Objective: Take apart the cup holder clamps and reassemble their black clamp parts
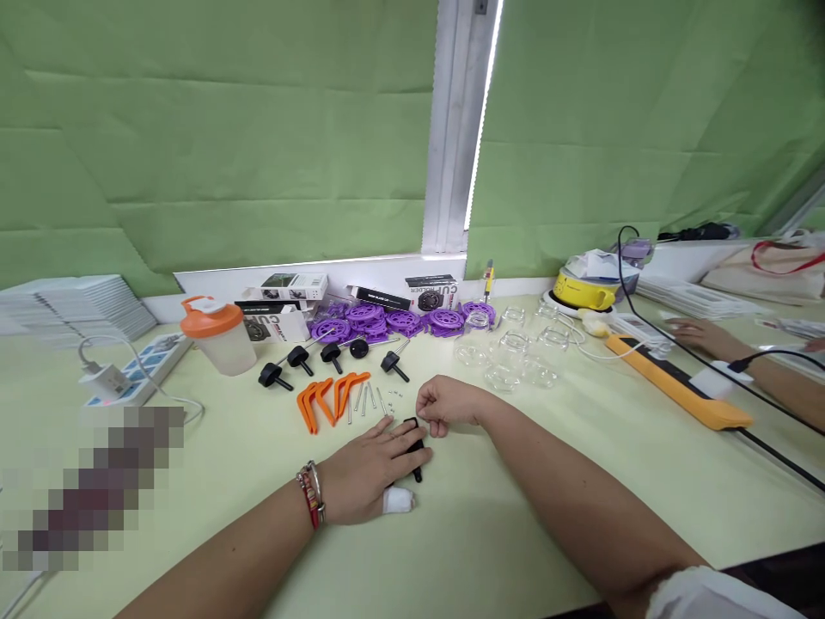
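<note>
My left hand point(369, 468) lies flat on the pale green table point(490, 524), fingers over a small black part point(416, 449) that sticks out near its fingertips; its thumb wears a white bandage. My right hand point(448, 404) hovers just beyond it with the fingers curled, its tips close to the black part and to small screws point(394, 397); whether it pinches one is unclear. Orange brackets point(328, 397), metal pins point(366, 400) and black knobs point(302, 361) lie just beyond the hands.
Purple wheels point(387, 321), boxes point(293, 288) and an orange-lidded cup point(216, 335) stand at the back. Clear rings point(516, 357) lie to the right. A power strip point(138, 374) sits left. Another person's hand point(705, 335), an orange tool point(676, 387) and black cables point(766, 404) are far right.
</note>
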Available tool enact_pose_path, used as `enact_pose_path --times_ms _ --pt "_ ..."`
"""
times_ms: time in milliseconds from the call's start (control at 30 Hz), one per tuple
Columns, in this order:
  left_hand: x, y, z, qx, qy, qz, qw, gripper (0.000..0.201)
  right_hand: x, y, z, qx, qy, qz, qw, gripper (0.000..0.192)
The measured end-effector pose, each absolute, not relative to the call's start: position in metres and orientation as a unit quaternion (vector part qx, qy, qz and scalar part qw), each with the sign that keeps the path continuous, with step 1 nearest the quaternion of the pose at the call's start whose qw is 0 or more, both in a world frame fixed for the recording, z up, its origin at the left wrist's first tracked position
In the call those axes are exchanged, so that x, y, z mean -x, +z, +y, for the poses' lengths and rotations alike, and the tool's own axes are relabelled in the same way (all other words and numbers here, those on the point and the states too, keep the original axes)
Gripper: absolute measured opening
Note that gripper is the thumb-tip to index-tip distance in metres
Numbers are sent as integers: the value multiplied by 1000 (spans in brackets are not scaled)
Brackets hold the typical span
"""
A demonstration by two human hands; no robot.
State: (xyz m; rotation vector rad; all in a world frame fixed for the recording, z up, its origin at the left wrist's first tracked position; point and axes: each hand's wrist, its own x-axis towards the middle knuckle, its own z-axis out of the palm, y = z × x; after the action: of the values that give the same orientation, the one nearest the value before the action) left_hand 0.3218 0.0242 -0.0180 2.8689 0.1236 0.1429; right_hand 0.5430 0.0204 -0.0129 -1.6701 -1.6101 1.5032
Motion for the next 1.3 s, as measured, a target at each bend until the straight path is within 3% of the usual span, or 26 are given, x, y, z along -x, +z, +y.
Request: enact_pose_path --times_ms 133,233,367,533,633,733,1300 --pt "-321 -15 24 -990 39 37 132 60 -543 -12 20 600 500 -596 187 6" --pt "-317 -11 28 -988 66 49 127 60 -541 -2 18 605 370 -675 204 13" --pt "-303 -7 44 -946 253 145 139 44 -530 13 6 551 173 -783 234 27" --pt "-291 -8 59 -846 440 250 168 33 -497 3 -28 443 103 -870 189 39" --pt "-291 -9 61 -827 468 264 166 31 -477 -9 -48 454 106 -876 125 62" --pt "-292 -10 63 -847 445 256 139 31 -463 -14 -57 458 110 -875 111 69" --pt "-287 -16 74 -880 404 237 77 32 -490 -18 -65 524 127 -839 67 59"
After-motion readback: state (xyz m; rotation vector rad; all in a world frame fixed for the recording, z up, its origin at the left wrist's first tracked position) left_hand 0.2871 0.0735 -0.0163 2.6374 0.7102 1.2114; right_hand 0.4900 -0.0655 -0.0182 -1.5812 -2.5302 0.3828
